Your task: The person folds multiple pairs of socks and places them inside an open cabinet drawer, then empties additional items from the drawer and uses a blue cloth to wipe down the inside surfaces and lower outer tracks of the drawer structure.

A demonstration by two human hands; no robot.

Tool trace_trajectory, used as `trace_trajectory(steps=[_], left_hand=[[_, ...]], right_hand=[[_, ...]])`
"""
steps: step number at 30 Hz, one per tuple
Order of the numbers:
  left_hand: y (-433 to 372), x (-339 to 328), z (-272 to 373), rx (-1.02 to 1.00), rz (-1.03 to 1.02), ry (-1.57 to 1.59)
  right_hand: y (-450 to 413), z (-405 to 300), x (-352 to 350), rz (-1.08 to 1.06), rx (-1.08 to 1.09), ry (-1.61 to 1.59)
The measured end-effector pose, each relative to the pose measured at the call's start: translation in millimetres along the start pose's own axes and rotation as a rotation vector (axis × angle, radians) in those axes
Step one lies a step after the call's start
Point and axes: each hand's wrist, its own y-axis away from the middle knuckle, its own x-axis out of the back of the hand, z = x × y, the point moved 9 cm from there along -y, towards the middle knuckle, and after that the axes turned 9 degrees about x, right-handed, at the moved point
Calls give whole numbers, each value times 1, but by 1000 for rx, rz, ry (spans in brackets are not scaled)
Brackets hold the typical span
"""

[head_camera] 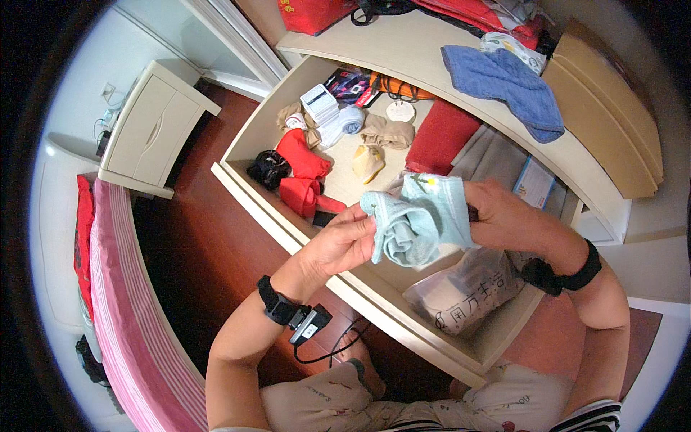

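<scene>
My left hand (348, 237) grips the rolled end of light blue-green socks (407, 232); the roll's spiral end faces me. My right hand (494, 213) is closed on the flat part, which has a small yellow flower; some of its fingers are hidden. The socks are held above an open wooden drawer (378, 318). Inside lie red folded cloth items (302, 156), a white and yellow sock bundle (368, 162), a beige bundle (387, 132), a light blue roll (352, 120), a black bundle (269, 168) and a dark red folded cloth (442, 135).
A clear bag with printed writing (464, 291) lies in the drawer's near right part. White boxes (319, 105) and an orange item with black cords (402, 89) lie at its back. A blue towel (502, 86) hangs over the top edge, beside cardboard (599, 113). A bed (135, 302) stands left.
</scene>
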Motion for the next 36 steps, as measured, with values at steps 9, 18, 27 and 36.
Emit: trace_trajectory(steps=[9, 18, 27, 36], left_hand=[[8, 7, 22, -169, 121, -171], [20, -40, 57, -605, 427, -1286], [8, -77, 20, -505, 293, -2174], [9, -89, 7, -535, 252, -2075]], right_hand=[[-4, 3, 4, 227, 136, -549], [15, 63, -50, 168, -420, -1427], [10, 43, -49, -41, -512, -973], [-10, 19, -55, 21, -7, -505]])
